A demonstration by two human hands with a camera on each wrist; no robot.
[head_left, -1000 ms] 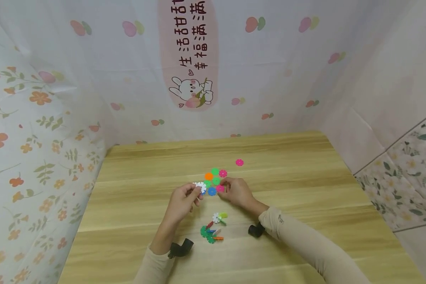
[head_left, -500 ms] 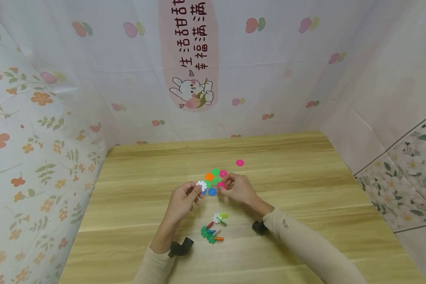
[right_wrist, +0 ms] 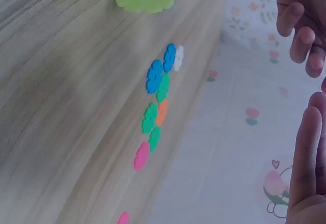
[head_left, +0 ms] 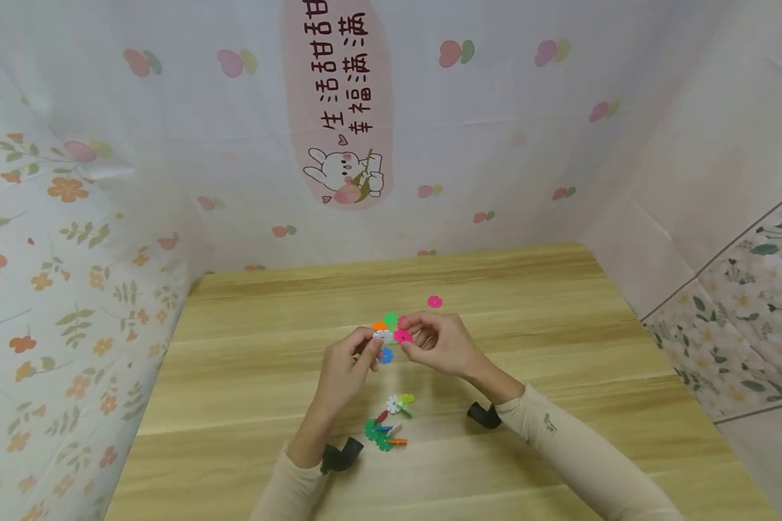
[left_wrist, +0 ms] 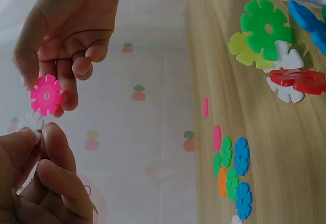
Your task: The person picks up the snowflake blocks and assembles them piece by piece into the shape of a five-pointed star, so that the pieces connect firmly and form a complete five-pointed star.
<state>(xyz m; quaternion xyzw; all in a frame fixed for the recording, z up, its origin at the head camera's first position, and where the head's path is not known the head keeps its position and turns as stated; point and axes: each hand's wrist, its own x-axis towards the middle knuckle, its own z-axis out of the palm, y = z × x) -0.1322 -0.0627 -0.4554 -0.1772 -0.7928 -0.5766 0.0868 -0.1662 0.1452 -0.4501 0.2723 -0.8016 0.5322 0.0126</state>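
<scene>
My left hand (head_left: 344, 369) pinches a white notched snowflake disc (left_wrist: 33, 121) between thumb and fingers. A pink snowflake disc (left_wrist: 46, 95) is pinched by my right hand (head_left: 448, 347). Both discs are held up over the table, edge close to edge, the pink one nearly face-on in the left wrist view. Nearer the body lies a joined cluster of snowflake discs (head_left: 383, 430) in green, blue, red, orange, white and yellow-green. At the right wrist view's edge parts of both hands show, but neither held disc does.
Loose discs lie flat beyond the hands, among them blue discs (right_wrist: 154, 76), an orange disc (right_wrist: 161, 113) and green discs (right_wrist: 149, 118). A lone pink disc (head_left: 434, 302) sits farther back. A patterned cloth (head_left: 515, 145) hangs behind the wooden table (head_left: 247, 405).
My right hand has picked the pink disc up from the table and carried it left. My left hand has moved slightly right with the white disc, bringing the two discs close together.
</scene>
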